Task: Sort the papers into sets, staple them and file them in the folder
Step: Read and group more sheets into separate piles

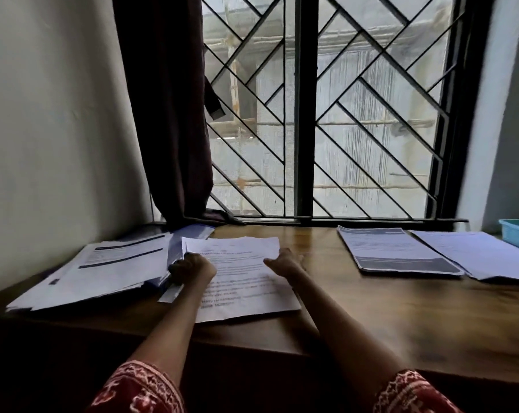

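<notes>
Hands, left (191, 268) and right (285, 261), pinch the side edges of the middle sheets (240, 278) on the desk (371, 308) (probably mid-sort), so squaring corners flush before stapling seems smart.

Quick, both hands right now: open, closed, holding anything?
Left hand: curled, gripping the left edge of the middle paper set.
Right hand: gripping the same set's right edge.
</notes>
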`<state>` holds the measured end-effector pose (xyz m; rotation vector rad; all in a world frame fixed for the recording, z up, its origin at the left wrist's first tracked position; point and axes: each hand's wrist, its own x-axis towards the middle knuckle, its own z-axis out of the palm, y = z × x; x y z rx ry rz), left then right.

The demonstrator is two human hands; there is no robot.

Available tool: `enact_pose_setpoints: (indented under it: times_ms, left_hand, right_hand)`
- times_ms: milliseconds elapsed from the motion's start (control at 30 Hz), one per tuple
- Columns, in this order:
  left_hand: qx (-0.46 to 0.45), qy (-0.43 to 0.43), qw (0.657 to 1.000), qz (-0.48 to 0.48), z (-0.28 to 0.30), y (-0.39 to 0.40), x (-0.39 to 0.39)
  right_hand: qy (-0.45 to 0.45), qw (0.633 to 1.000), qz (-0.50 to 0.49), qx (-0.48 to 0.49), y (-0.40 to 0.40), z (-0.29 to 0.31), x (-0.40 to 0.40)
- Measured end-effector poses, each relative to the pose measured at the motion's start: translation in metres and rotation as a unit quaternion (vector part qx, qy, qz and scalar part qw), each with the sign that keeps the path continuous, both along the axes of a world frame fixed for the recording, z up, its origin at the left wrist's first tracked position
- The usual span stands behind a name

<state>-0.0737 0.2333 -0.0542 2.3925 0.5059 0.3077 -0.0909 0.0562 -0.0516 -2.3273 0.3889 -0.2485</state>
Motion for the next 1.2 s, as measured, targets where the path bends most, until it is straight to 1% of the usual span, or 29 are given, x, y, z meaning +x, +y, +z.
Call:
enact_pose_setpoints:
  times_ms: [33, 100, 167, 200, 267, 333, 400, 433, 467, 500, 533, 567, 633, 667, 733, 833, 933, 1000, 1067, 1133, 1200]
  left_hand:
    - [-0.007, 0.004, 1.0, -0.001, 0.004, 0.001, 0.001]
    - [0.015, 0.011, 1.0, -0.025, 0.013, 0.004, 0.001]
    - [0.025, 0.019, 0.995, -0.093, 0.026, 0.002, 0.0]
    - [0.015, 0.028, 0.992, -0.122, 0.032, 0.0, -0.002]
    - [0.024, 0.046, 0.988, -0.146, 0.037, -0.003, 0.005]
    - [-0.024, 0.057, 0.99, -0.127, 0.035, -0.006, 0.008]
    - [-0.055, 0.038, 0.991, -0.113, 0.029, -0.01, 0.011]
    - [-0.068, 0.012, 0.991, -0.117, 0.026, -0.013, 0.013]
    - [-0.071, 0.011, 0.988, -0.135, 0.022, -0.015, 0.017]
    - [-0.12, -0.002, 0.982, -0.143, 0.02, -0.018, 0.018]
    - [-0.14, 0.006, 0.977, -0.158, 0.016, -0.022, 0.022]
    - [-0.135, 0.025, 0.975, -0.174, 0.013, -0.027, 0.022]
    - [-0.152, 0.042, 0.967, -0.198, 0.011, -0.035, 0.013]
    - [-0.169, 0.031, 0.965, -0.2, 0.012, -0.037, 0.011]
    - [-0.19, -0.035, 0.962, -0.195, 0.012, -0.039, 0.016]
    - [-0.256, -0.118, 0.933, -0.225, 0.015, -0.04, 0.029]
    - [-0.286, -0.181, 0.91, -0.241, 0.04, -0.047, 0.021]
    - [-0.276, -0.217, 0.899, -0.263, 0.061, -0.055, 0.013]
    - [-0.263, -0.252, 0.889, -0.279, 0.082, -0.065, 0.005]
    - [-0.241, -0.275, 0.887, -0.282, 0.101, -0.072, -0.002]
    - [-0.227, -0.289, 0.885, -0.284, 0.118, -0.08, -0.005]
  right_hand:
    - [-0.001, 1.0, -0.012, 0.017, -0.002, 0.002, 0.003]
    - [-0.003, 0.998, -0.023, 0.063, -0.007, 0.01, 0.003]
    - [-0.022, 0.99, -0.009, 0.135, -0.016, 0.012, 0.008]
    - [-0.034, 0.984, -0.007, 0.173, -0.022, 0.011, 0.01]
    - [-0.035, 0.976, -0.001, 0.216, -0.035, 0.008, 0.013]
    - [-0.03, 0.971, -0.022, 0.236, -0.048, 0.008, 0.006]
    - [-0.019, 0.966, -0.047, 0.253, -0.059, 0.006, 0.002]
    - [-0.006, 0.965, -0.051, 0.257, -0.064, 0.005, 0.001]
    - [-0.002, 0.963, -0.047, 0.267, -0.069, 0.005, 0.003]
    - [-0.003, 0.963, -0.045, 0.265, -0.074, 0.007, 0.004]
    - [-0.012, 0.964, -0.038, 0.262, -0.074, 0.011, 0.005]
    - [-0.015, 0.964, -0.037, 0.264, -0.074, 0.016, 0.007]
    - [-0.006, 0.965, -0.026, 0.262, -0.073, 0.023, 0.008]
    - [-0.004, 0.963, -0.021, 0.268, -0.075, 0.024, 0.006]
    - [-0.01, 0.96, -0.022, 0.278, -0.078, 0.023, -0.001]
    - [-0.06, 0.936, 0.0, 0.346, -0.083, 0.02, -0.007]
    - [-0.109, 0.912, 0.052, 0.393, -0.086, 0.031, -0.014]
    - [-0.193, 0.902, 0.054, 0.383, -0.09, 0.045, -0.015]
    - [-0.264, 0.909, 0.031, 0.322, -0.092, 0.065, -0.021]
    - [-0.306, 0.917, -0.011, 0.255, -0.096, 0.084, -0.022]
    - [-0.343, 0.908, -0.025, 0.239, -0.1, 0.105, -0.027]
